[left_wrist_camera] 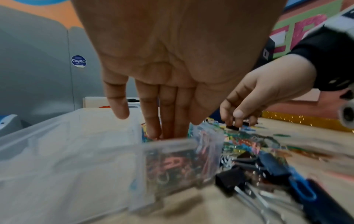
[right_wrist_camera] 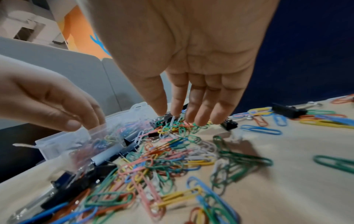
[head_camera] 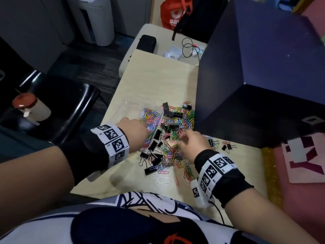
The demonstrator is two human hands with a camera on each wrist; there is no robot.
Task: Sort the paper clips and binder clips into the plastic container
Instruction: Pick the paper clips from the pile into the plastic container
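On the pale desk [head_camera: 154, 80], the left hand [head_camera: 133, 131] reaches straight-fingered into the box [right_wrist_camera: 80, 136]; the right hand [head_camera: 191, 141] pinches clips [right_wrist_camera: 172, 121].

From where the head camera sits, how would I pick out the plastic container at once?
Start at the pale wooden table, then find the heap of coloured paper clips near its middle. The plastic container lies at the heap's left edge under the left hand: it is clear, unlike everything around it.

A big dark blue box [head_camera: 255, 76] is seen standing on the right side of the light wooden table [head_camera: 158, 81], with a black case [head_camera: 146, 43], a thin black cord [head_camera: 189, 47] and a red bag [head_camera: 173, 12] seen beyond, and a red-capped cup [head_camera: 29, 106] laid on a black chair [head_camera: 70, 103].
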